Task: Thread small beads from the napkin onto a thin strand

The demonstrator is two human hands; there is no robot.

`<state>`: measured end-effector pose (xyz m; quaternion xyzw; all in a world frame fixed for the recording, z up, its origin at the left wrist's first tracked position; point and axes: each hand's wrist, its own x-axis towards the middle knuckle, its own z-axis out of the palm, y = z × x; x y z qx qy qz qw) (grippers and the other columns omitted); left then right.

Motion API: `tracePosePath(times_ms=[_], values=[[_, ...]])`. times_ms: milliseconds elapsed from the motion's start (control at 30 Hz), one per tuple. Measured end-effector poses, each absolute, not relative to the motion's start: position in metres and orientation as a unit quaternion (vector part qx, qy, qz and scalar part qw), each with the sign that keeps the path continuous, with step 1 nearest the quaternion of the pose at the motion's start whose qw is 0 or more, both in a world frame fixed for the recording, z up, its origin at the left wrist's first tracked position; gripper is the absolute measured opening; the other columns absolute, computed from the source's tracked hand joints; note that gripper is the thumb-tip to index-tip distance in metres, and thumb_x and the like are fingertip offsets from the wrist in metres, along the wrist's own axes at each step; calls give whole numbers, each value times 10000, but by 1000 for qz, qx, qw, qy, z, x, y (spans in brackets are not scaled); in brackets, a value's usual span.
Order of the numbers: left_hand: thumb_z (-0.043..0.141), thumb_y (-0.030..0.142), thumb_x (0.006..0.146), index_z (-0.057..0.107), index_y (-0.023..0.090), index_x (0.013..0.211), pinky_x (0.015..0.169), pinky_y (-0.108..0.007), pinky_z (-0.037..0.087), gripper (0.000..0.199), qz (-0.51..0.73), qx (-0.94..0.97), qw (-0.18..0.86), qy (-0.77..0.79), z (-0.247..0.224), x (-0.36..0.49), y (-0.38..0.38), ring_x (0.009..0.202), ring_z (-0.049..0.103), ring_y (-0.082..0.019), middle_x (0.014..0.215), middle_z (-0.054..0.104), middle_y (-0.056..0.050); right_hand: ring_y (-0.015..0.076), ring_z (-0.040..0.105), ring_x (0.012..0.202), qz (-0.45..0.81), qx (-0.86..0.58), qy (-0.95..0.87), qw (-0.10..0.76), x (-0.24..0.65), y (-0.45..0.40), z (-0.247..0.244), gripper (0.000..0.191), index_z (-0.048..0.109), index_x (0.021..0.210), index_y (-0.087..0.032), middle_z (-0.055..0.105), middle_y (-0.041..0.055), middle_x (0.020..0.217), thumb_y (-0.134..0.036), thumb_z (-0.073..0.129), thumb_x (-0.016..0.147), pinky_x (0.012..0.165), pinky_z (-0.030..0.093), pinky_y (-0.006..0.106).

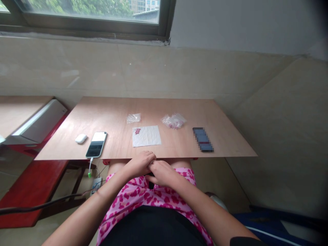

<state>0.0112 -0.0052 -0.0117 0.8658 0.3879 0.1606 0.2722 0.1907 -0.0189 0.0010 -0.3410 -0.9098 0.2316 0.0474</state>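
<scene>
Around the white sheet (150,137) on the table (118,143), a white case (81,138) and plugged-in phone (96,145) lie toward nine o'clock, a clear packet (133,118) at eleven. Small red pieces (137,131) sit on its ten-o'clock corner. At six, left hand (142,163) and right hand (162,172) touch; whether either grip holds anything, I cannot tell. A plastic bag (173,121) lies at two, a pixelated, unreadable dark device (203,139) at three.

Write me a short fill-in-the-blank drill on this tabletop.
The small red pieces lie near the sheet's far ____ corner.
The larger clear bag lies to the ____ of the smaller one.
The shorts below the left hand and right hand are mainly ____.

Missing words: left; right; pink.
</scene>
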Motion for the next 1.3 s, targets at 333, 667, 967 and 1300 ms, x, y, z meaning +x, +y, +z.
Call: tracePosePath(times_ms=[333,667,967,1300], values=[[619,96,706,573,179,973,833,-388,486,283,129,871,281,382,-5,14,-5,918,631,-271,948,669,-87,298,707,1031,248,-338,-907,43,189,-18,-8,388,655,1240,-105,725,169,1160,-193,665,862,849,563,342],[628,114,721,553,190,912,732,-342,480,219,135,854,291,410,-2,6,-3,834,622,-237,888,653,-64,288,699,1095,237,-306,-919,71,193,-16,0,313,687,1239,-130,706,155,1233,-210,650,939,926,575,360],[695,389,889,634,202,1045,917,-377,504,252,358,666,393,523,18,-55,27,978,665,-230,1023,701,-57,200,691,1077,288,-380,-831,286,223,13,10,368,622,1364,-236,590,107,1447,-200,506,1016,891,597,318],[803,337,765,642,167,908,930,-360,517,274,553,417,516,503,-1,-93,47,897,665,-195,931,675,-55,166,691,867,303,-391,-849,186,192,55,-8,177,743,1101,-190,752,52,1060,-227,603,1000,834,513,271]])
